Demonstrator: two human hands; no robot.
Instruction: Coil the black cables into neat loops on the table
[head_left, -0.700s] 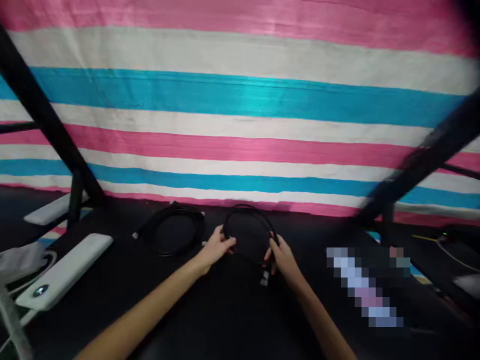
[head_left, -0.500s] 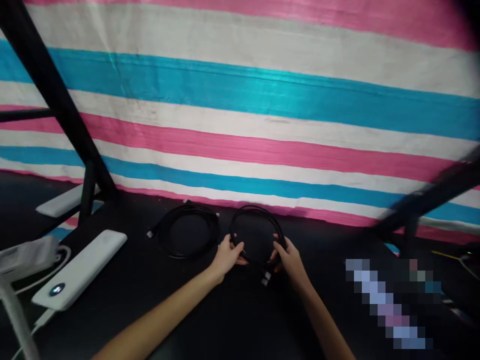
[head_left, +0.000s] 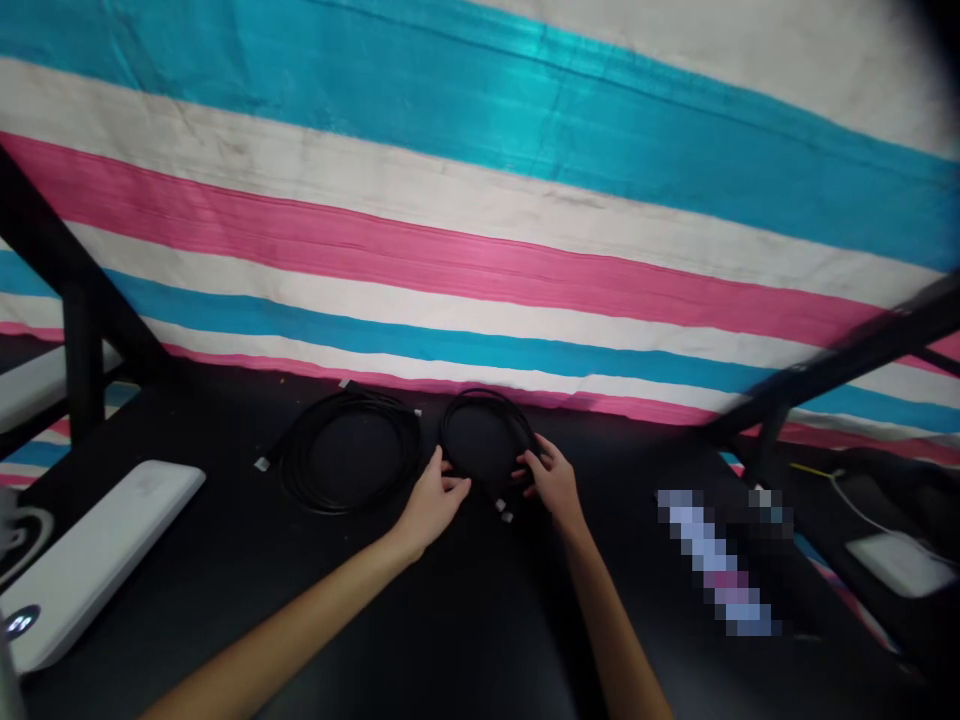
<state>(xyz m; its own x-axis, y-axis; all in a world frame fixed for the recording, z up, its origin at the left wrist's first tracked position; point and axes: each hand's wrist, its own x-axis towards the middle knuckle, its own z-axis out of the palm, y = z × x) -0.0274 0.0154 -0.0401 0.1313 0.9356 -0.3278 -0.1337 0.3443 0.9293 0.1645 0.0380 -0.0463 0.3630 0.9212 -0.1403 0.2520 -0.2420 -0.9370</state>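
A small coil of black cable (head_left: 517, 411) lies on the black tabletop (head_left: 450, 640), its metal-tipped plugs (head_left: 502, 510) at the near side. Beside its left edge is my left hand (head_left: 431, 507), thumb and fingers apart with nothing between them. My right hand (head_left: 555, 482) is at the coil's right edge, fingers spread and slightly bent; whether the fingertips still touch the cable is hard to make out. Left of the small coil rests a larger coil of black cable (head_left: 291, 460), with plug ends sticking out around it.
On the left lies a white power bank (head_left: 112, 555) with a lit display. Black frame bars (head_left: 97, 290) slope down at both sides. Behind the table hangs a striped sheet (head_left: 420, 240). A blurred-out long item (head_left: 716, 565) and a white device (head_left: 900, 562) are at right.
Both hands have loosened from the small coil, which now lies on the tabletop. My left hand's fingers have come away from the cable. The view has shifted slightly.
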